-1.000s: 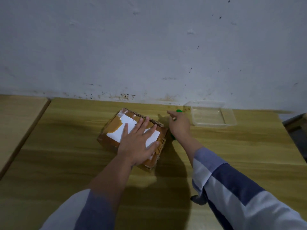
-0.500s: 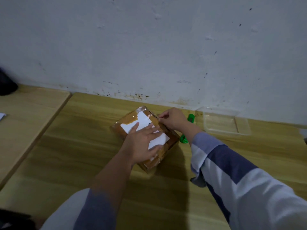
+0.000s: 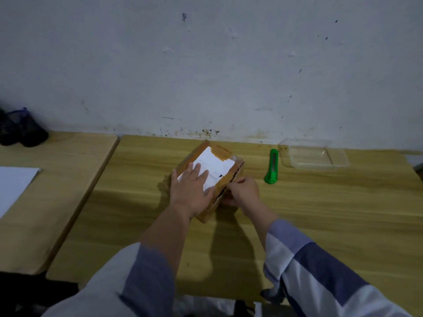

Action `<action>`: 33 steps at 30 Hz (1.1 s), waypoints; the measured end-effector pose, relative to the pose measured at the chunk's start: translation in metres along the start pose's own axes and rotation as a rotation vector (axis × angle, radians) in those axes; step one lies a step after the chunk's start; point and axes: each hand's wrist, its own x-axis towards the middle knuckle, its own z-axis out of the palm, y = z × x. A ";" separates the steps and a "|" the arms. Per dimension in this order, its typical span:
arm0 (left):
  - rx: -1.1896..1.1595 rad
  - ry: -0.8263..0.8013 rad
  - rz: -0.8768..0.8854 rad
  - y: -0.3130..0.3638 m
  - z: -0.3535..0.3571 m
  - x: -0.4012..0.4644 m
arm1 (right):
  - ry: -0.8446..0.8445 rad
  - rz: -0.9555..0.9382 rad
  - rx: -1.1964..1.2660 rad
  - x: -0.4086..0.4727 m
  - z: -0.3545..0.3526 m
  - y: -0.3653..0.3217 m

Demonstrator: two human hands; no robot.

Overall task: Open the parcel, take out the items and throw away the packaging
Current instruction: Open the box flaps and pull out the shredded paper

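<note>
A small brown cardboard parcel (image 3: 223, 154) with a white label and brown tape lies on the wooden table (image 3: 320, 213) near the wall. My left hand (image 3: 191, 191) presses flat on its top, fingers spread over the label. My right hand (image 3: 243, 191) is at the parcel's right side edge, fingers curled and pinching at the taped seam. A green utility knife (image 3: 272, 167) lies on the table to the right of the parcel, apart from both hands.
A clear plastic container (image 3: 314, 155) stands at the back right by the wall. A second table (image 3: 57, 191) adjoins on the left, with a white sheet (image 3: 13, 186) and a dark bag (image 3: 20, 130) on it.
My right hand slid from the parcel's far corner down to its near right edge. The green knife now lies uncovered on the table. My left hand stays on top.
</note>
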 end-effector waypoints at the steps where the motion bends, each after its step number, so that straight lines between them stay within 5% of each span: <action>1: 0.003 0.004 -0.014 -0.007 0.002 -0.005 | 0.006 -0.001 0.021 -0.007 0.010 0.005; 7: -0.071 0.022 -0.032 -0.046 0.015 -0.031 | 0.048 -0.007 -0.022 -0.029 0.038 0.018; 11: -0.128 0.004 0.005 -0.060 0.014 -0.038 | 0.224 -0.498 -0.621 -0.018 0.025 0.016; 14: -0.136 -0.014 0.023 -0.066 0.011 -0.036 | 0.103 -0.837 -1.087 -0.005 0.013 0.005; 17: -0.094 -0.039 0.044 -0.074 0.008 -0.032 | -0.119 -0.785 -1.305 -0.001 0.012 -0.009; 21: -0.047 -0.041 0.021 -0.081 0.009 -0.031 | -0.210 -0.753 -1.492 -0.004 0.017 -0.022; 33: -0.157 -0.065 -0.062 -0.099 0.012 -0.028 | -0.187 -1.002 -1.452 -0.004 0.026 -0.008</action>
